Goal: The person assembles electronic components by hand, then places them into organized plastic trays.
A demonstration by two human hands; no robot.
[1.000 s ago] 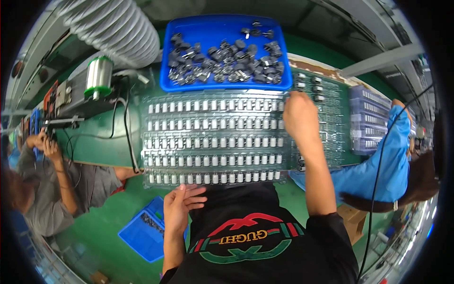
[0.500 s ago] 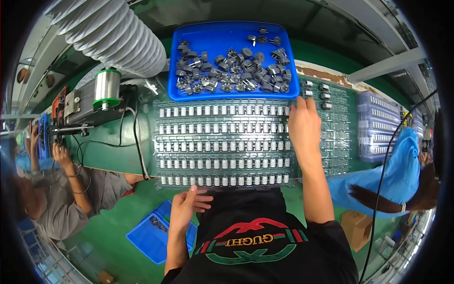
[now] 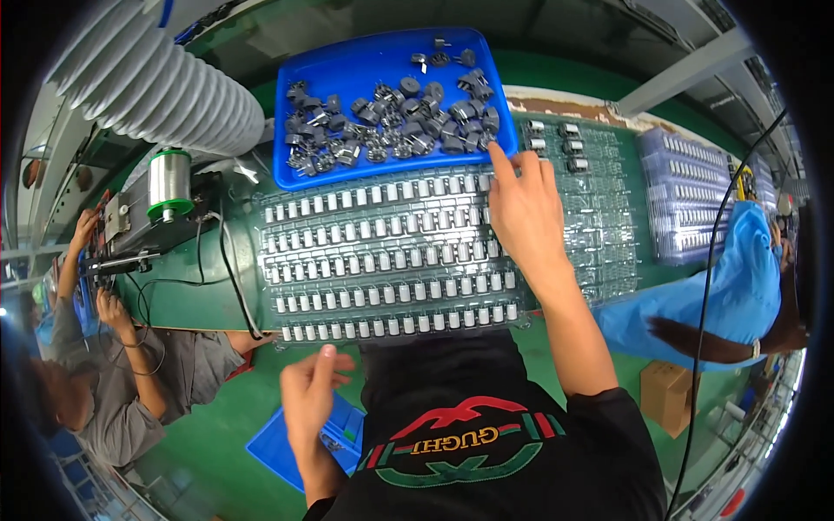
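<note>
- Change: half a second earlier, the right hand point(image 3: 532, 217) was near the left side of the second tray point(image 3: 599, 200), just off the corner of the bin point(image 3: 347, 71). Its index finger point(image 3: 499, 163) now reaches over the bin's near right corner.
- Change: the left hand point(image 3: 308, 386) shows little movement against the first tray point(image 3: 382, 214); it is by the near edge, towards the left end.
- No change noted: the rows of cylinders point(image 3: 393, 326) in the first tray look the same. The small group at the far left of the second tray shows no clear addition.
- Meaning, as judged: the right hand's work appears to have passed from the second tray to the bin. A completed pick cannot be confirmed.
- Position: the parts point(image 3: 408, 86) lie loose in the bin, heaped mainly across its near half. The closest are at the tip of the index finger; contact cannot be determined.
- Right fingers: index stretched forward and apart from the others, which are bent beside the bin's corner. The thumb is hidden, so whether anything is pinched cannot be told.
- Left fingers: loosely curled, thumb raised and apart, nothing seen between them. Contact with the tray edge cannot be verified.
- Support: the bin and both trays are at the green table point(image 3: 195, 291), the first tray on the bin's near side.
</note>
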